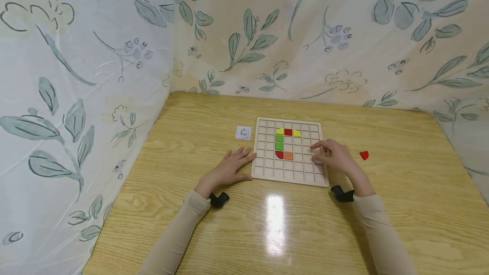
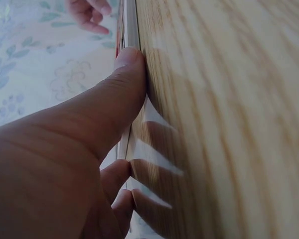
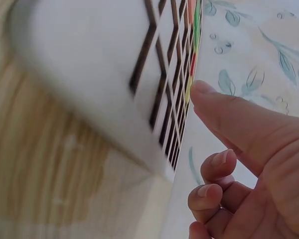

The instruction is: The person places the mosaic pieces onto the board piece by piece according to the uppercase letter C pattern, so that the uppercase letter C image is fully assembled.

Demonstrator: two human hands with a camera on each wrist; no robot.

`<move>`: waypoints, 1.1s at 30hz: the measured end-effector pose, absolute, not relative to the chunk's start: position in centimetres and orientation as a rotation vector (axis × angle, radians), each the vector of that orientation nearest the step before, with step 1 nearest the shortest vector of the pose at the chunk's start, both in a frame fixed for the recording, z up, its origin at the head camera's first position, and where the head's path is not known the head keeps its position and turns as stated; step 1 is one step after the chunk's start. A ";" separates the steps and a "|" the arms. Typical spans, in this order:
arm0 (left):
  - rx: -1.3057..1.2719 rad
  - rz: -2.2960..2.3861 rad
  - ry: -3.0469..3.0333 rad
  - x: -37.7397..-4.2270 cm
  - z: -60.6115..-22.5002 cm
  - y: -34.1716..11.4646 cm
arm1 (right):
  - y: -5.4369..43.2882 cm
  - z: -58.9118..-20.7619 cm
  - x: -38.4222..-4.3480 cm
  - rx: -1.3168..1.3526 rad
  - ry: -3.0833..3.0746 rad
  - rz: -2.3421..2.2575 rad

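Note:
A wooden grid board [image 1: 267,173] lies on the table with coloured pieces in a C-like shape. Along its top are a yellow rounded piece [image 1: 280,131], a red square [image 1: 288,132] and another yellow rounded piece [image 1: 296,133]. Green squares [image 1: 279,138] run down the left side to a red rounded piece [image 1: 279,155] and an orange square [image 1: 288,155]. My left hand [image 1: 229,168] lies spread at the board's left edge, its thumb [image 2: 132,74] against the side. Over the right edge hovers my right hand [image 1: 336,156], fingers loosely bent, nothing visible between them.
A small printed pattern card [image 1: 243,133] lies left of the board. One loose red rounded piece [image 1: 364,155] sits on the table to the right. Floral cloth [image 1: 267,46] hangs behind the table [image 1: 191,135] and at its sides. Black wrist mounts [image 1: 342,194] sit under both wrists.

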State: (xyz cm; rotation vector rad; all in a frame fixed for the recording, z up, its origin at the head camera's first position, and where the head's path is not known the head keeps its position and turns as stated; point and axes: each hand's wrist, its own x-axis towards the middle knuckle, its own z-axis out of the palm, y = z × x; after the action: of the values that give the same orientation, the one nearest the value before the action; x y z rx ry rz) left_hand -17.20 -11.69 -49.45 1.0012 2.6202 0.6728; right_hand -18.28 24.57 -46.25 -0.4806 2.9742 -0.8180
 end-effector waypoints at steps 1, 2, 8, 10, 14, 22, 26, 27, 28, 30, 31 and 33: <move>1.001 0.673 2.620 -17.2 -49.5 -11.7 | 24.9 -46.3 -18.2 -0.486 2.980 -0.813; 1.001 0.670 2.622 -17.2 -49.5 -11.7 | 25.2 -46.3 -18.1 -0.489 2.988 -0.808; 1.003 0.666 2.628 -17.2 -49.6 -11.7 | 27.0 -46.3 -17.7 -0.494 3.041 -0.780; 0.999 0.672 2.626 -17.2 -49.6 -11.7 | 27.5 -46.2 -17.6 -0.501 3.062 -0.776; 0.996 0.676 2.621 -17.1 -49.5 -11.7 | 28.6 -46.1 -17.3 -0.507 3.094 -0.770; 1.001 0.677 2.627 -17.1 -49.5 -11.6 | 30.8 -46.4 -17.0 -0.454 3.117 -0.744; 0.995 0.673 2.626 -17.1 -49.5 -11.6 | 31.8 -46.2 -16.7 -0.408 3.116 -0.748; 0.994 0.673 2.626 -17.1 -49.5 -11.6 | 31.9 -46.1 -16.6 -0.398 3.115 -0.747; 0.994 0.676 2.626 -17.1 -49.5 -11.6 | 32.2 -46.0 -16.5 -0.389 3.113 -0.743; 0.991 0.674 2.624 -17.1 -49.4 -11.6 | 32.6 -45.8 -16.3 -0.377 3.102 -0.751; 0.990 0.673 2.624 -17.1 -49.4 -11.6 | 32.8 -45.6 -16.3 -0.372 3.094 -0.752; 0.990 0.676 2.622 -17.1 -49.3 -11.6 | 33.2 -45.4 -16.2 -0.374 3.076 -0.752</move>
State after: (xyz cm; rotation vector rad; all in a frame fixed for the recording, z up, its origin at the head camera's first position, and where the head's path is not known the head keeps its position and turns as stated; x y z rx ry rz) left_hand -17.10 -11.58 -49.31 0.9904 2.6218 0.6760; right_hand -16.16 33.25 -45.43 -0.3736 3.0762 -0.7517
